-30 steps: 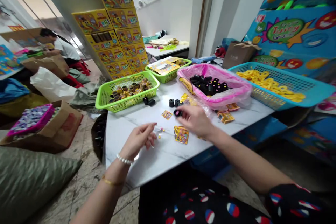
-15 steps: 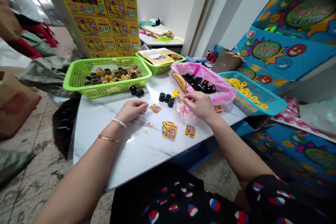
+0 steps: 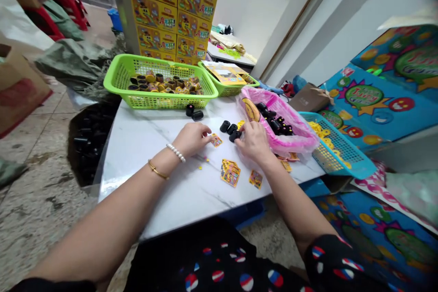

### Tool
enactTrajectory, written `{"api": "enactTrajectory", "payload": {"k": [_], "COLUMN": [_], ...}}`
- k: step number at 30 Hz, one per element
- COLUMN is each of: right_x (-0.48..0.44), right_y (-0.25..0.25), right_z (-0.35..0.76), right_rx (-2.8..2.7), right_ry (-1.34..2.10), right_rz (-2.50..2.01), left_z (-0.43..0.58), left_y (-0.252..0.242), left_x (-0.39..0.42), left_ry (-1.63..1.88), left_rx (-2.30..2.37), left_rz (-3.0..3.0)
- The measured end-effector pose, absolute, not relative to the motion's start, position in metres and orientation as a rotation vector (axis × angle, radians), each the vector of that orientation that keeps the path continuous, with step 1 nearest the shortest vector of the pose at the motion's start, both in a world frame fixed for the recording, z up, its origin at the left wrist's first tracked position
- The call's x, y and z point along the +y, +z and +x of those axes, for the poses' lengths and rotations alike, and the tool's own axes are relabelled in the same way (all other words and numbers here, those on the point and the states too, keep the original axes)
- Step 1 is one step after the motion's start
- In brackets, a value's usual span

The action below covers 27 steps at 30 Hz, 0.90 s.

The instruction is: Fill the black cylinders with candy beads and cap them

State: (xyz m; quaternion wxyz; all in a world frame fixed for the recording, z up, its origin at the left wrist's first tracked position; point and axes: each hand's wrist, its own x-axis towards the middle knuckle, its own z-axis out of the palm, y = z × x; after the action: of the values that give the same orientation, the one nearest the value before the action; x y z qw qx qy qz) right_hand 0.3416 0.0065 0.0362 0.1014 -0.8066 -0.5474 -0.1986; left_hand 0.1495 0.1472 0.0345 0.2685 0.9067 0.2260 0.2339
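My right hand (image 3: 253, 142) is at the middle of the white marble table (image 3: 143, 146), its fingertips on a black roll (image 3: 235, 136). Two more black rolls (image 3: 228, 127) stand just beyond it. My left hand (image 3: 191, 139) rests on the tabletop, fingers loosely curled and holding nothing, close to a small printed card (image 3: 216, 140). Tiny yellow bits (image 3: 205, 159) lie just below those fingers. Printed cards (image 3: 230, 173) lie nearer the table's front edge. A pink-lined basket (image 3: 277, 123) of black rolls sits just beyond my right hand.
A green basket (image 3: 160, 82) of small rolls and another holding printed cards (image 3: 226, 75) stand along the table's far edge. A blue basket (image 3: 337, 146) holds yellow rings. Stacked yellow cartons (image 3: 171, 13) rise behind. A dark bag (image 3: 91, 141) stands at the table's left.
My right hand has moved from above the clear bag down onto the black rolls. My left hand has slid right across the table, and the whole view has tilted.
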Motion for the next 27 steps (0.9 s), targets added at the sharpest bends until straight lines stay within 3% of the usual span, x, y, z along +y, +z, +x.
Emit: {"api": "enactTrajectory", "payload": {"k": [11, 20, 27], "right_x": [0.007, 0.020, -0.012], "right_y": [0.052, 0.067, 0.050], "right_z": [0.314, 0.270, 0.259], "right_rx": [-1.692, -1.678, -1.779], "right_ry": [-0.665, -0.048, -0.067], "right_rz": [-2.048, -1.777, -1.826], "left_z": [0.148, 0.134, 0.094], "left_y": [0.037, 0.058, 0.092], "left_x": [0.144, 0.151, 0.144], "left_ry": [0.658, 0.550, 0.665], "left_rx": [0.430, 0.359, 0.657], "left_rz": [2.256, 2.109, 2.531]}}
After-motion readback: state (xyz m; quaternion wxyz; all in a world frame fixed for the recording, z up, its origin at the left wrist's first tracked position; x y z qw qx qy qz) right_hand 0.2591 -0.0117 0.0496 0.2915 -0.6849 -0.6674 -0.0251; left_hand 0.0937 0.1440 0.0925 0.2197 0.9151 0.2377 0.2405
